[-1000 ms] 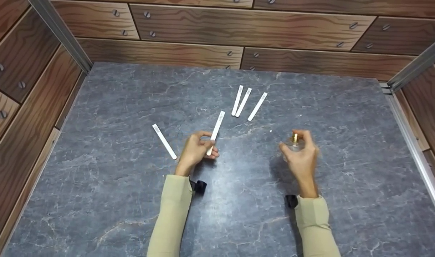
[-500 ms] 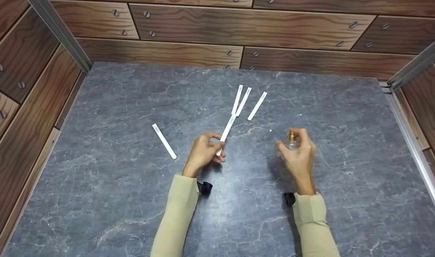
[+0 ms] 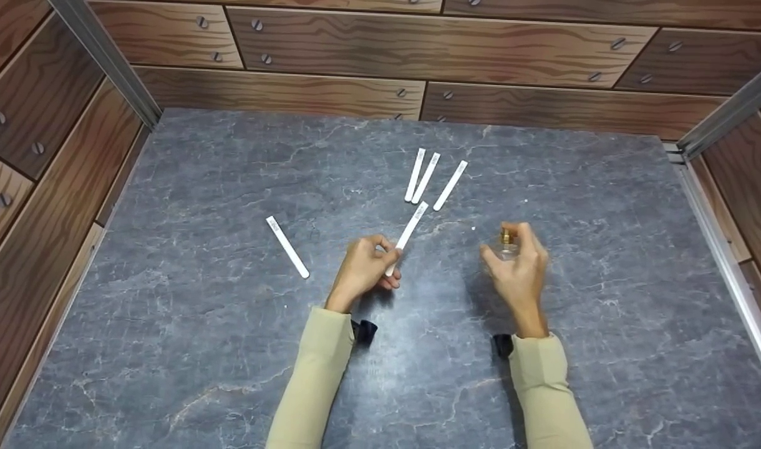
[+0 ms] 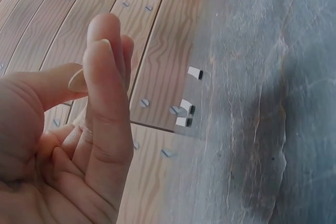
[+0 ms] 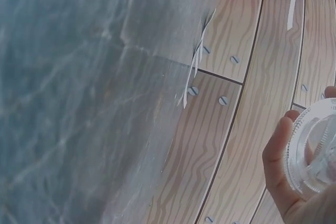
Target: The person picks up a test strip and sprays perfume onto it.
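Strip in one hand, bottle in the other

The white strip [image 3: 408,236] is up in the air, slanting away from the person, its rounded end pinched between the thumb and fingers of the left hand [image 3: 365,268]. Well apart from it, the clear bottle [image 3: 508,252] sits in the curled grip of the right hand [image 3: 523,269], a finger at its gold top [image 3: 506,237].

With so little of the strip held, I'd say a loose pinch could let it swivel or drop. The bottle's smooth wall might slide if the fingers slacken. If that top sprays, a press while it points wrong could wet the fingers; I can't tell which way it faces.

Just beyond the strip lie three strips [image 3: 425,179]; lowering it there could nudge them. A lone strip [image 3: 288,247] lies left on the table [image 3: 187,324], with plank-patterned walls [image 3: 449,47] around.
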### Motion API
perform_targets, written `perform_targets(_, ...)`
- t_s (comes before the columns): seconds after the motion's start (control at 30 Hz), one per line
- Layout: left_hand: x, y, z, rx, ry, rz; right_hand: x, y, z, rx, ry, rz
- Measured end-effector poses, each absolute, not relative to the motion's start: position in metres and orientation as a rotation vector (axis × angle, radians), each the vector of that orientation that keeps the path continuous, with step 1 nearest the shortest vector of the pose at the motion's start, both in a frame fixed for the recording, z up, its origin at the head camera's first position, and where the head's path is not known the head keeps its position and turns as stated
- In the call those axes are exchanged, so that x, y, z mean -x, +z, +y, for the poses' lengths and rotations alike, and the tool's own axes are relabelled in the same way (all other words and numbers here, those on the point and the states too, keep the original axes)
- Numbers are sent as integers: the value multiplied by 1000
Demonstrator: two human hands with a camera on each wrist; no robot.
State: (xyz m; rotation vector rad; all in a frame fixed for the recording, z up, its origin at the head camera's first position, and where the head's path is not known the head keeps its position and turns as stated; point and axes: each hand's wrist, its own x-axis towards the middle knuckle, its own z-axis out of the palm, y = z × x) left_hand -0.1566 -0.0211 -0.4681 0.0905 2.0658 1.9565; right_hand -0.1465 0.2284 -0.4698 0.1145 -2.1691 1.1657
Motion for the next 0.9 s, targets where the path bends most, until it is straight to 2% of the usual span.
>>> perform_targets(0.9, 151, -461, -11, -262, 1837, 2130, 147, -469, 223, -173, 1129, -2188)
